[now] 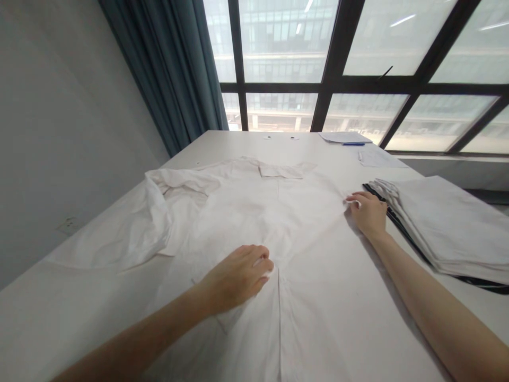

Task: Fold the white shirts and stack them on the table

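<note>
A white coat [326, 297] lies spread out, its collar [282, 171] toward the far end and its front opening running down the middle. On the left, one sleeve [145, 228] is loosely bunched and reaches outward. My left hand [240, 276] is closed over the middle of the coat, fingertips pinching cloth at the top of the front slit. Farther off to the right, my right hand [368, 212] pinches the coat's right edge between thumb and fingers. The other sleeve is not visible.
A white table [226, 146] carries the coat. Folded white garments [457, 223] are stacked at the right, with black cloth under them. Papers [344, 137] and a blue pen [353, 144] lie at the far right corner. A blue curtain [170, 63] and windows stand behind.
</note>
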`<action>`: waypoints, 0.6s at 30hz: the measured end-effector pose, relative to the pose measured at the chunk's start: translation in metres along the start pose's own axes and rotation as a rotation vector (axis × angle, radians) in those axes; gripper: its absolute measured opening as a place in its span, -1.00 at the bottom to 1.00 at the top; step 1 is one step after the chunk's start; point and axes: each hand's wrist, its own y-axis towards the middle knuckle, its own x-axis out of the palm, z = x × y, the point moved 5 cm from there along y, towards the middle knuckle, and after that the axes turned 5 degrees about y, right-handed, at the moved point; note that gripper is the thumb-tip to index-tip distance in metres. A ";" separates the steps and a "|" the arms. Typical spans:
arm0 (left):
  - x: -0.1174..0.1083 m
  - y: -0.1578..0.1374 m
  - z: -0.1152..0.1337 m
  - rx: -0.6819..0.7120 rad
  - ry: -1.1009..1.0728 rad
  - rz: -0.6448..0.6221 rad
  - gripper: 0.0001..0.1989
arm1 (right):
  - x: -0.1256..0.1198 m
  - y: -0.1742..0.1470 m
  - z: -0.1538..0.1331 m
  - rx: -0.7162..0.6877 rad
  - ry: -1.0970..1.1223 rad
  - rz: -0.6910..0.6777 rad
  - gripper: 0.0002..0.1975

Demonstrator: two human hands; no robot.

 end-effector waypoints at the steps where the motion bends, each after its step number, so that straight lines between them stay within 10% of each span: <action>1: 0.004 -0.001 -0.002 0.000 -0.009 0.017 -0.75 | 0.003 0.000 -0.005 -0.046 0.005 -0.026 -0.68; 6: 0.021 -0.008 -0.008 0.012 -0.039 -0.042 -0.47 | 0.029 -0.006 -0.024 -0.211 0.009 -0.231 -0.60; 18: 0.021 -0.008 -0.008 0.024 -0.064 -0.110 -0.38 | 0.061 0.024 -0.036 -0.113 -0.142 -0.431 -0.47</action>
